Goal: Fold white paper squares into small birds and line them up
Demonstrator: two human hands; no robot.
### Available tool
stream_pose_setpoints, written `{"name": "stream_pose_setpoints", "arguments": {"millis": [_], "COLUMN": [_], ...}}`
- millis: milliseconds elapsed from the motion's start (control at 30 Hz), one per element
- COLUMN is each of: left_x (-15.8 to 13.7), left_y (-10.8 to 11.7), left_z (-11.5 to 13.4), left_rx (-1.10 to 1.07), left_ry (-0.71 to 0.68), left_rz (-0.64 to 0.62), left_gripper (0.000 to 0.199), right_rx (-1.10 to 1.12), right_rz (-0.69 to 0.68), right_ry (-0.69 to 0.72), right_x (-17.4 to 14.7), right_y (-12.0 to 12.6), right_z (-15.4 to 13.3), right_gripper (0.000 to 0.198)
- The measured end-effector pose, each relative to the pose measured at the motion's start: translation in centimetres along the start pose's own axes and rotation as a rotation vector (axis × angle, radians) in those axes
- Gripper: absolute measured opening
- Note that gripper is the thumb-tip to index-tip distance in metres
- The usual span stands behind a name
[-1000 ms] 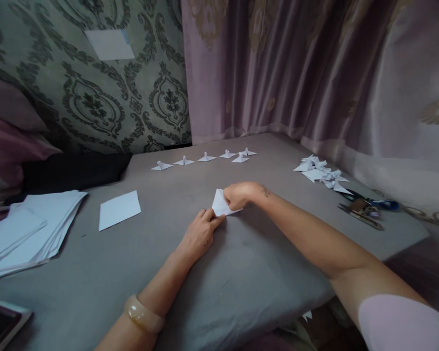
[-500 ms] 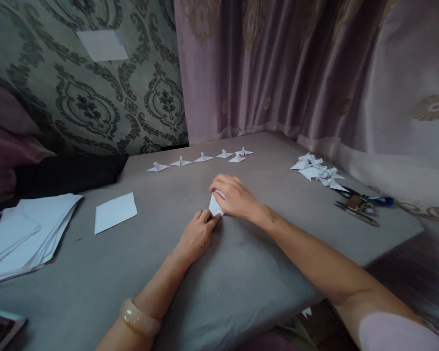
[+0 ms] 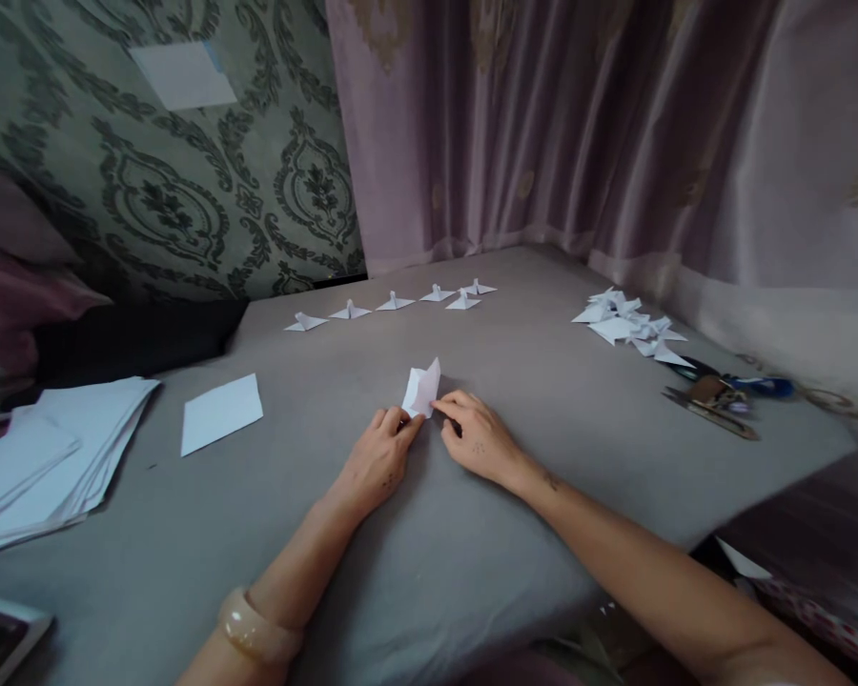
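Note:
A small white folded paper (image 3: 421, 389) stands partly opened on the grey cloth, one flap pointing up. My left hand (image 3: 378, 455) is closed at its lower left edge, pinching it with thumb and fingers. At the paper's lower right, the stretched index finger of my right hand (image 3: 482, 440) touches the fold. The right thumb sits lower and apart from that finger, with the other fingers loosely bent. Beyond the hands, several white folded paper birds (image 3: 393, 301) stand in a row.
A heap of folded paper birds (image 3: 625, 319) lies at the right, near scissors (image 3: 711, 414) and small tools. On the left are a single paper sheet (image 3: 221, 413), a paper stack (image 3: 107, 448) and a dark-screened device (image 3: 4, 638). The table (image 3: 543, 381) meets a curtain (image 3: 429, 171) behind.
My right hand has drawn back from on top of the folded paper to its lower right side. A flap of the paper now stands up. My left hand keeps its hold.

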State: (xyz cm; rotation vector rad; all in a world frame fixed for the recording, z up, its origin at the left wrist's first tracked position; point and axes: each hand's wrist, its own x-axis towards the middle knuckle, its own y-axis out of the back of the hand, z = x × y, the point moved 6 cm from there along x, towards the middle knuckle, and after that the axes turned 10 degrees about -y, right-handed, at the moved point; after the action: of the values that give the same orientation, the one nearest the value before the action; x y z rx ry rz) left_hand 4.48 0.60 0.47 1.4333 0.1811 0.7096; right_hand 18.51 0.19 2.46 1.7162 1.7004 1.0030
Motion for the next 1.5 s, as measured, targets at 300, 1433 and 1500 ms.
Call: {"name": "stream_pose_setpoints", "arguments": {"millis": [300,1433,1500], "left_x": [-0.3,0.5,0.6], "left_y": [-0.1,2.5,2.5], "left_z": [-0.2,-1.6,-1.6], "left_rx": [-0.021,-0.357,-0.362], "left_ry": [-0.014,0.302,0.297], "left_rz": [-0.003,0.252,0.256], "left_gripper": [0.05,0.022,0.022], "right_rx": [-0.024,-0.114,-0.159], "right_rz": [-0.072,-0.086,-0.086], "right_ry": [0.042,0.075,0.091], "right_x": [-0.5,-1.2,-1.4], "right_y": [-0.1,0.1,0.0], "right_z": [0.1,-0.2,-0.5], "right_gripper": [0.04,0.05,0.049]}}
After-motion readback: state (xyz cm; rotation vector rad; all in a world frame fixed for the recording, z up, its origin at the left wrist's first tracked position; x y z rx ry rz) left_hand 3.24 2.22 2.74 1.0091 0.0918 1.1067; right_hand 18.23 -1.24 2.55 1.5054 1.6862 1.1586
